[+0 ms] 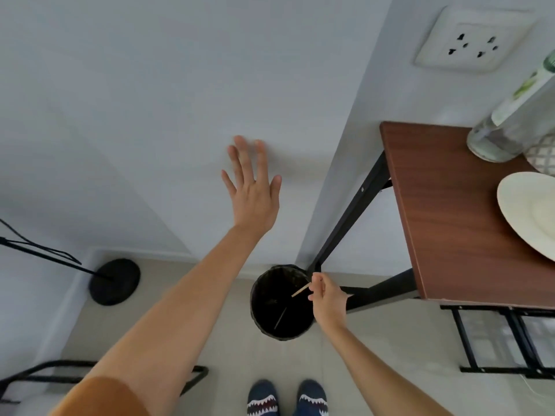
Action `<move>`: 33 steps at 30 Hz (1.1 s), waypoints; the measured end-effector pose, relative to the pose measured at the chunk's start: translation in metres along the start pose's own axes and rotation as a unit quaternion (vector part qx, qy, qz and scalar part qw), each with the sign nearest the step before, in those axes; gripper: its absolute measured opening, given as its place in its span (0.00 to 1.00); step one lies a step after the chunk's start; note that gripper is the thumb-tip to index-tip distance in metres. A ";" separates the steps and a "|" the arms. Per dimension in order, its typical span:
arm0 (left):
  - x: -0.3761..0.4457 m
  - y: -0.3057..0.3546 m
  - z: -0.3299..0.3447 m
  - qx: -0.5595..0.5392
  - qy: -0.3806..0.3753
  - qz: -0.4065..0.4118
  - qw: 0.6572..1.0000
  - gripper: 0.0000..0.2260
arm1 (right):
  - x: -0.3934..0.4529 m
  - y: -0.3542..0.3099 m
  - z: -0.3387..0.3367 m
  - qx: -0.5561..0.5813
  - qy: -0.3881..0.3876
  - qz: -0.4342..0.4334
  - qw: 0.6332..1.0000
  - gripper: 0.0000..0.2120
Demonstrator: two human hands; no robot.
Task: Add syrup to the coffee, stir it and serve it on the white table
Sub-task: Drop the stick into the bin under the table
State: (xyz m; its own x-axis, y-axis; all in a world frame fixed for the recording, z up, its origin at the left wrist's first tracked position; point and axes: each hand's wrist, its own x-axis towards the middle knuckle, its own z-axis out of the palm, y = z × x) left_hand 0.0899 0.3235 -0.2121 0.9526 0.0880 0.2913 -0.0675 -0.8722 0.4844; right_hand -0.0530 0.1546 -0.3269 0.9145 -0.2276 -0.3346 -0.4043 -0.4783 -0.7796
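My right hand point(326, 298) pinches a thin wooden stir stick point(301, 289) over the mouth of a black bin point(264, 301) on the floor. The stick's free end points left over the bin's opening. My left hand point(253, 187) is raised flat against the pale wall with its fingers spread and holds nothing. No coffee cup, syrup or white table is in view.
A brown wooden table point(450, 211) with black legs stands at the right, bearing a white plate point(528, 211) and a clear bottle point(510, 124). A wall socket point(471, 40) is above it. A black stand base point(115, 280) sits at the left. My shoes point(286, 399) are below.
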 end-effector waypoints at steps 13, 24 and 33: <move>-0.010 0.018 -0.047 0.003 -0.117 -0.042 0.992 0.32 | -0.061 -0.094 -0.076 0.051 0.080 -0.158 0.983 0.10; -0.048 0.244 -0.049 -0.137 -0.193 0.048 0.970 0.30 | -0.098 -0.104 -0.299 0.107 0.345 -0.220 0.906 0.06; -0.088 0.334 0.016 -0.007 -0.294 -0.002 0.956 0.29 | -0.023 -0.043 -0.422 0.133 0.161 0.046 0.977 0.08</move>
State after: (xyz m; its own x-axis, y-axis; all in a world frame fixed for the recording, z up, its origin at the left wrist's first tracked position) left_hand -0.0119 0.0163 -0.0889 0.9547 -0.1975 -0.2224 -0.0636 -0.8659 0.4961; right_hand -0.0635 -0.1771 -0.0624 0.8039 -0.5355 -0.2589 -0.4268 -0.2163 -0.8781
